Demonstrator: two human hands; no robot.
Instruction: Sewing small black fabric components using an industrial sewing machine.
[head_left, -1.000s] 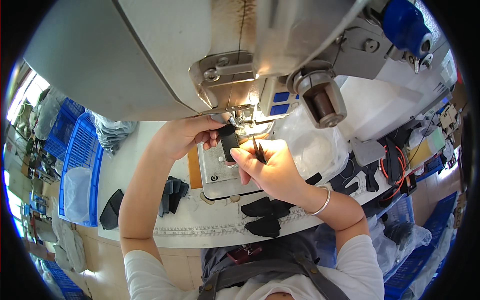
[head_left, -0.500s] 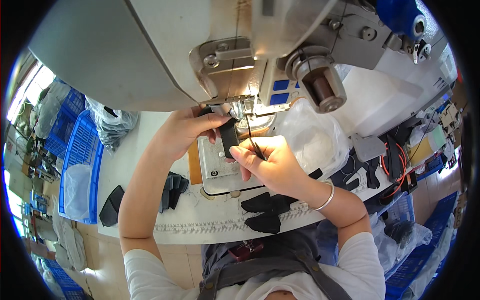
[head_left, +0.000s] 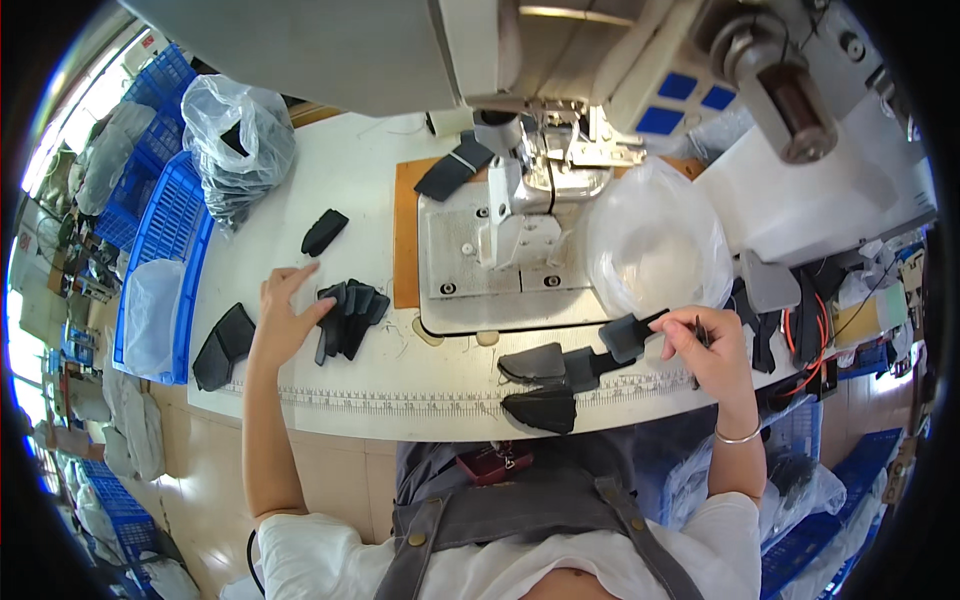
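Over the left of the white table my left hand [head_left: 285, 312] is open, its fingers spread. Its thumb tip is at the edge of a fanned stack of black fabric pieces [head_left: 354, 318]; whether they touch I cannot tell. Just beyond its fingertips lies a single black piece [head_left: 323, 232]. My right hand [head_left: 712, 352] pinches the end of a flat black fabric piece [head_left: 628, 338] between thumb and fingers. A slim dark tool [head_left: 701, 331], tweezers-like, is tucked in the same hand. Further black pieces [head_left: 538, 410] lie beside the held one.
The sewing machine [head_left: 540, 190] stands ahead, with a black piece with a light stripe [head_left: 455, 167] left of its needle area. A clear plastic bag [head_left: 655, 240] is right of the bed. A ruler strip [head_left: 440, 402] runs along the front edge. Blue crates [head_left: 165, 270] are at left.
Both hands have left the needle area. My left hand moved left to the stack; my right hand moved right and now grips a black piece. A striped piece lies beside the machine, and my view shifted.
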